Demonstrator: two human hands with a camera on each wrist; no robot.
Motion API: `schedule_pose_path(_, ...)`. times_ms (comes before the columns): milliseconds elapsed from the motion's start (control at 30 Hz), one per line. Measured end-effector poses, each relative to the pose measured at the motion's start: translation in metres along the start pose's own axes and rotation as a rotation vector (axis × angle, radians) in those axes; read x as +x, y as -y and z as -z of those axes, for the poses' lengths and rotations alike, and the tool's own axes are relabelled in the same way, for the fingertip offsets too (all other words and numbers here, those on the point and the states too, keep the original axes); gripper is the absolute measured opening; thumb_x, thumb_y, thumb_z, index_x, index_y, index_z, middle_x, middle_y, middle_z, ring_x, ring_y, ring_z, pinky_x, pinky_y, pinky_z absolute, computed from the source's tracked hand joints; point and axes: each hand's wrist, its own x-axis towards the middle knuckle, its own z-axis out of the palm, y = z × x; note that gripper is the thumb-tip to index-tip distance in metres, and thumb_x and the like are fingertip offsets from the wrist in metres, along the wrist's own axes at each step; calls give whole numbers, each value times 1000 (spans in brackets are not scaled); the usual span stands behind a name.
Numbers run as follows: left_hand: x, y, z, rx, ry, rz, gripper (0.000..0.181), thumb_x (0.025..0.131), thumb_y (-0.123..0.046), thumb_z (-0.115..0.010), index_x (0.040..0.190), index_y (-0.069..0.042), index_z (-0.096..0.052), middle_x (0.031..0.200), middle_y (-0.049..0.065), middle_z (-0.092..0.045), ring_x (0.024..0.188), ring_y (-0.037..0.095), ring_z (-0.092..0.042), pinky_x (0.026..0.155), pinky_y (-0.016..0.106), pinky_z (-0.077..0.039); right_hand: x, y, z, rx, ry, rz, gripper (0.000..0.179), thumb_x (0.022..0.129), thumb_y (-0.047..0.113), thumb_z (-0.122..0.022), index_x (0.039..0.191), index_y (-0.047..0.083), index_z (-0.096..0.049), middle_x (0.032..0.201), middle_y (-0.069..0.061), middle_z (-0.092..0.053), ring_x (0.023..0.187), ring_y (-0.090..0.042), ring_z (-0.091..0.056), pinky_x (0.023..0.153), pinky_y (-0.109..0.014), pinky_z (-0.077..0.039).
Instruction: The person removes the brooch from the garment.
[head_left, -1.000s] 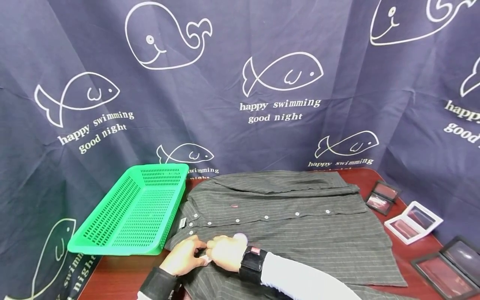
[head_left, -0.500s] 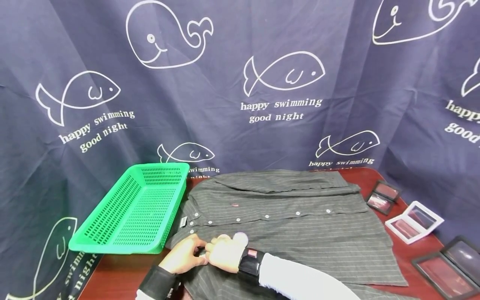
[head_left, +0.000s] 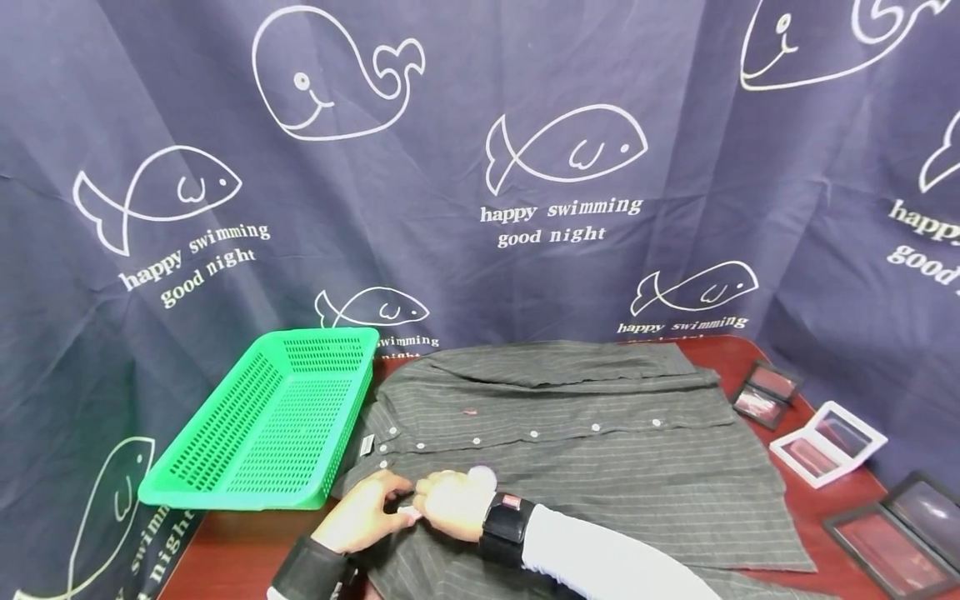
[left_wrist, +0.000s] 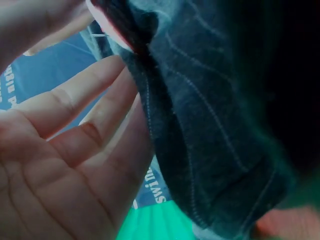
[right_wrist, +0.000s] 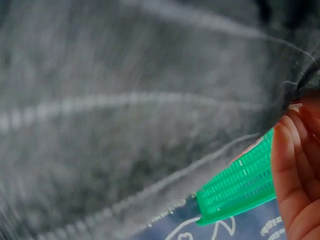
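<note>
left hand [head_left: 363,512] and right hand [head_left: 453,506] close together, both pinching the dark striped shirt [head_left: 615,483] near its collar end, small white piece [head_left: 410,513] between them, shirt spread over reddish table [head_left: 240,546] just beside green basket [head_left: 288,433].

- My left hand [head_left: 362,513] and right hand [head_left: 453,506]: two
- My black wristbands [head_left: 506,531]: two
- Striped shirt [head_left: 585,475]: one
- White buttons [head_left: 534,433]: eight, as best I can make out
- Green basket [head_left: 283,437]: one
- Hinged cases [head_left: 819,457]: three
- Red table [head_left: 240,542]: one
- Curtain [head_left: 450,58]: one, showing me two whales [head_left: 330,79] and six fish [head_left: 566,150], some cut off
</note>
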Motion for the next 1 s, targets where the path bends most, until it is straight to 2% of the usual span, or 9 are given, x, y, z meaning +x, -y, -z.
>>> schedule_pose_path(100, 1, -3, 2, 19, -15, 33, 37, 73, -26, -83, 102, -8, -69, 95, -1, -67, 83, 11, -60, 74, 27, -50, 1, -3, 0, 96, 0, -84, 7, 78, 29, -73, 76, 28, -66, 77, 15, -60, 72, -3, -60, 54, -18, -40)
schedule_pose_path(233, 1, -6, 5, 56, -34, 64, 38, 70, -25, -85, 100, -9, -69, 95, -3, -65, 84, 12, -60, 75, 28, -50, 2, -7, 2, 183, -25, -105, 13, 76, 27, -76, 73, 27, -63, 74, 14, -58, 68, -4, -60, 53, -18, -41)
schedule_pose_path(367, 0, -7, 6, 77, -77, 72, 30, 66, -18, -86, 88, -13, -65, 85, -6, -60, 78, 10, -57, 70, 27, -48, 4, -11, 2, 288, -33, -119, 14, 76, 22, -75, 71, 25, -63, 71, 13, -57, 62, -4, -56, 51, -17, -38)
schedule_pose_path(467, 0, -7, 5, 94, -97, 73, 29, 65, -13, -85, 79, -17, -60, 77, -7, -55, 73, 7, -54, 66, 25, -46, 5, -13, 1, 376, -33, -130, 12, 76, 19, -74, 72, 23, -65, 71, 12, -58, 62, -3, -55, 53, -15, -38)
schedule_pose_path(600, 1, -5, 2, 97, -110, 80, 29, 65, -8, -83, 75, -18, -58, 74, -9, -55, 69, 5, -54, 64, 22, -45, 7, -16, 0, 456, -39, -133, 9, 76, 16, -74, 73, 20, -66, 73, 10, -60, 64, -4, -56, 57, -15, -40)
schedule_pose_path(867, 1, -2, 3, 92, -147, 21, 29, 65, -4, -83, 69, -20, -60, 70, -9, -57, 63, 3, -52, 58, 18, -41, 7, -19, -2, 566, -72, -139, 5, 76, 12, -72, 76, 15, -69, 76, 7, -65, 68, -4, -59, 62, -12, -42)
schedule_pose_path(1000, 0, -1, 3, 106, -161, 2, 29, 66, -5, -83, 68, -22, -60, 70, -12, -56, 64, 0, -49, 58, 18, -40, 6, -20, -1, 638, -60, -158, 3, 77, 11, -72, 77, 14, -71, 76, 5, -66, 67, -2, -56, 63, -9, -40)
